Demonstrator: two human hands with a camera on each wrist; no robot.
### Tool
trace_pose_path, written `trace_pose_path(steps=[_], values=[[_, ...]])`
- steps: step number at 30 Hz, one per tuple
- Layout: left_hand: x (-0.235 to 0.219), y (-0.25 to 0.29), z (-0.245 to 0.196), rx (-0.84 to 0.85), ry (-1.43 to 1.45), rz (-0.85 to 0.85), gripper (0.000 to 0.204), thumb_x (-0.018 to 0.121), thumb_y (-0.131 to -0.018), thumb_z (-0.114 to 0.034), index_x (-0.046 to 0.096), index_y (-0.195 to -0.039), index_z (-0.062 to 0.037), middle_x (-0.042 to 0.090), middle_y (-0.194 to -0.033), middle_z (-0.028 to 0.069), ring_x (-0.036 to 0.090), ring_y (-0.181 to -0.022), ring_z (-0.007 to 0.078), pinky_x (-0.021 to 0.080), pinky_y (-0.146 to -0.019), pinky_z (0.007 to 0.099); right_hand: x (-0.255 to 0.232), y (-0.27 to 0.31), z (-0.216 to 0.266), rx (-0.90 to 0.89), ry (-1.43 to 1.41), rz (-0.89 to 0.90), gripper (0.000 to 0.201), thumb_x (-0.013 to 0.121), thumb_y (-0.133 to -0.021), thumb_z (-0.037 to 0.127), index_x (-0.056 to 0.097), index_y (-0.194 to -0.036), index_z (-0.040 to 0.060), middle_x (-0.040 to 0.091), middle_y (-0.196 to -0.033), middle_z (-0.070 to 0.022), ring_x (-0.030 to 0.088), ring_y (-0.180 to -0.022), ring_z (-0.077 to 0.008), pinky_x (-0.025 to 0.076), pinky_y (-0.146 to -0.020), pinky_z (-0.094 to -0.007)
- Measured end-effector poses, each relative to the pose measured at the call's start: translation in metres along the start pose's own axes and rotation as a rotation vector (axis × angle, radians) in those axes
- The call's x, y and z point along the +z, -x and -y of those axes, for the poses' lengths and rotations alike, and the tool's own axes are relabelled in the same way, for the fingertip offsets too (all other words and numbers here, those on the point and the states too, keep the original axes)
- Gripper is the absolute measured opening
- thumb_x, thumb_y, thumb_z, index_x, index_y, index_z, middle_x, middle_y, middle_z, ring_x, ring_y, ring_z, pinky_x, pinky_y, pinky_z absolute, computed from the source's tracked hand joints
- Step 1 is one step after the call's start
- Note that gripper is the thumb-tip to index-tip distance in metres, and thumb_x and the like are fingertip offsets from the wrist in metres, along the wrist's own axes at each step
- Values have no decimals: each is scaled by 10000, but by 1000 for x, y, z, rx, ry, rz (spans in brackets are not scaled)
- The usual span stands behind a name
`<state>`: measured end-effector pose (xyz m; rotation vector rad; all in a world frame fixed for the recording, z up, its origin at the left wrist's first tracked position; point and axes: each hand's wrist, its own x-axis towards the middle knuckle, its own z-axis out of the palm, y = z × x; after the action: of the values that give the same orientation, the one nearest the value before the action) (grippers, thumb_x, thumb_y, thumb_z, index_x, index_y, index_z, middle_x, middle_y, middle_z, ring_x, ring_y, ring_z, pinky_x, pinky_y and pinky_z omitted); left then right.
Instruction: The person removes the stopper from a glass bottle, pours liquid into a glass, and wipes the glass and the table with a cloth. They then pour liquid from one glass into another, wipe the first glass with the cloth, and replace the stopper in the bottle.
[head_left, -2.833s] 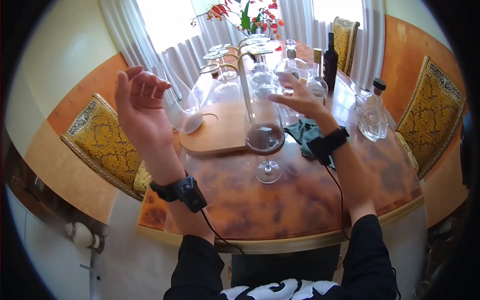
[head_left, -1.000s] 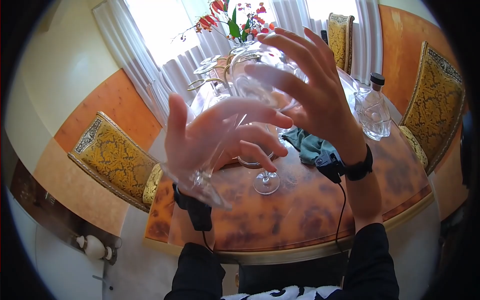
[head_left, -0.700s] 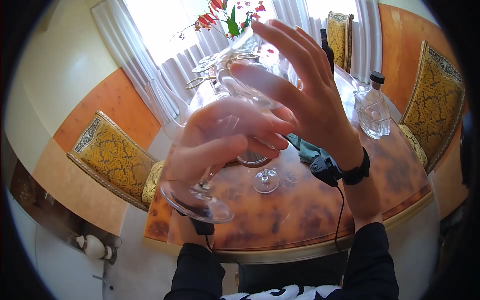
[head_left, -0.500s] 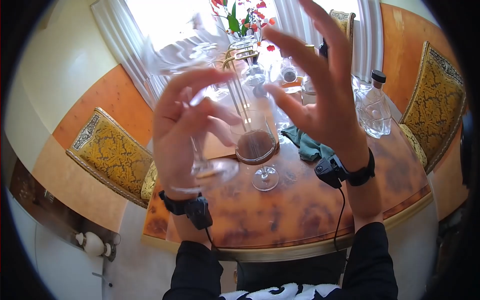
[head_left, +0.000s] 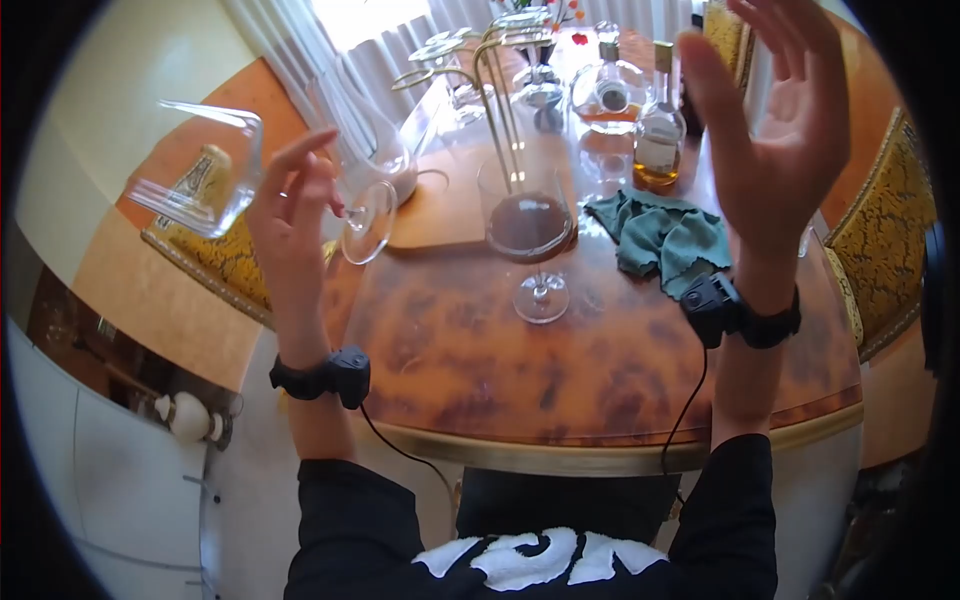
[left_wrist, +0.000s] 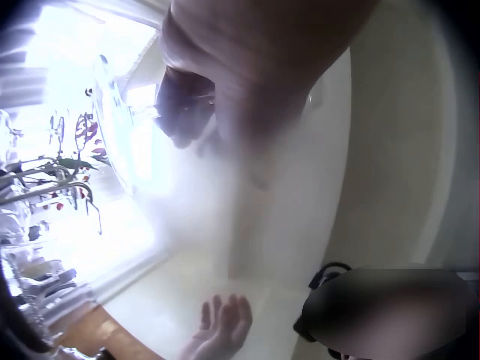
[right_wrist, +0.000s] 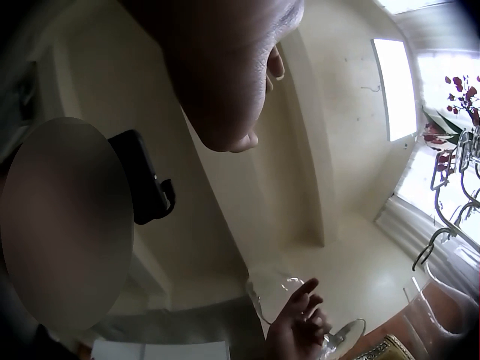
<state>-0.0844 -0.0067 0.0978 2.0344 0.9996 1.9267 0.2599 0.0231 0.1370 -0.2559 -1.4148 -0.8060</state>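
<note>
In the head view my left hand [head_left: 290, 230] is raised at the left, its fingers pinching the stem of an empty wine glass [head_left: 235, 170]. The glass lies sideways in the air, bowl to the left and round foot [head_left: 369, 222] to the right. My right hand [head_left: 785, 140] is raised at the right with fingers extended, holding nothing. Between the hands a glass with dark liquid [head_left: 530, 228] stands upright on the table. In the right wrist view my left hand [right_wrist: 296, 330] shows with the glass near it.
A wooden board [head_left: 440, 222] carries a brass rack [head_left: 490, 85] with hanging glasses. A decanter [head_left: 375, 140] stands at its left. Green cloth [head_left: 660, 235] lies right of the filled glass, near an amber bottle [head_left: 658, 145]. Chairs flank the table [head_left: 590, 385].
The hands have moved apart: the left went left with the empty glass, which tipped from upright to sideways, and the right went right. Earlier, both hands were close together around the glass.
</note>
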Motion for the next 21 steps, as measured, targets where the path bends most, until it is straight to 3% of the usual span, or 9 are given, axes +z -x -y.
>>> trace_pose_path(steps=[1, 2, 4, 6, 7, 12, 15, 17, 21], values=[[-4, 13, 9, -46, 16, 33, 197, 607, -968, -119, 653, -1126, -10, 459, -768, -29, 460, -690, 31, 368, -599, 193, 2, 1, 0, 38, -95, -34, 451, 733, -860, 247, 584, -1210, 4, 573, -1276, -161, 583, -1145, -240, 461, -991, -374], [-9, 28, 20, -64, 0, 29, 197, 607, -968, -119, 653, -1126, -10, 459, -768, -29, 460, -690, 31, 368, -599, 193, -3, -2, 7, 80, -120, -29, 441, 735, -858, 210, 586, -1221, 8, 588, -1263, -141, 583, -1151, -233, 472, -985, -375], [-17, 57, 35, -108, -176, 49, 177, 603, -983, -159, 645, -1098, -31, 437, -782, -30, 434, -663, 40, 358, -594, 197, -5, 2, -23, -69, -262, 3, 564, 786, -825, 247, 552, -1274, -1, 603, -1234, -148, 607, -1116, -226, 503, -945, -369], [-13, 83, 33, -336, -170, 89, 172, 612, -969, -175, 639, -1081, -48, 437, -829, -7, 428, -683, 64, 365, -608, 223, -3, 1, -26, -71, -290, 24, 553, 776, -837, 248, 551, -1275, -3, 602, -1234, -146, 606, -1109, -225, 504, -941, -368], [-13, 95, 40, -351, -177, 69, 172, 612, -969, -175, 639, -1081, -48, 437, -829, -7, 428, -683, 64, 365, -608, 223, -3, 1, -27, -80, -297, 38, 542, 766, -849, 250, 549, -1276, -4, 600, -1235, -144, 605, -1102, -224, 505, -936, -367], [-15, 135, 61, -140, -529, 363, 248, 615, -954, -175, 612, -1167, -48, 457, -841, 16, 468, -753, 121, 408, -703, 265, -3, -2, -28, -115, -320, 100, 491, 714, -908, 257, 539, -1280, -12, 591, -1237, -133, 602, -1067, -220, 509, -912, -362], [-12, 144, 63, -184, -483, 402, 327, 614, -947, -170, 580, -1247, -46, 501, -961, 65, 518, -848, 166, 441, -781, 310, -4, -4, -13, -137, -328, 132, 472, 694, -932, 260, 536, -1282, -15, 588, -1237, -129, 600, -1052, -219, 510, -903, -360], [-10, 150, 68, -224, -414, 399, 351, 616, -946, -173, 568, -1270, -46, 517, -981, 73, 545, -880, 171, 456, -806, 319, -8, -6, 17, 186, -134, 167, 438, 707, -927, 282, 543, -1228, 9, 580, -1174, -106, 600, -949, -199, 520, -828, -332], [-12, 155, 76, -290, -306, 453, 391, 632, -937, -181, 551, -1293, -41, 548, -1108, 106, 593, -1036, 210, 473, -926, 340, -8, -3, -33, -40, -313, 180, 379, 694, -928, 210, 562, -1225, 14, 591, -1175, -101, 586, -882, -167, 511, -768, -295]])
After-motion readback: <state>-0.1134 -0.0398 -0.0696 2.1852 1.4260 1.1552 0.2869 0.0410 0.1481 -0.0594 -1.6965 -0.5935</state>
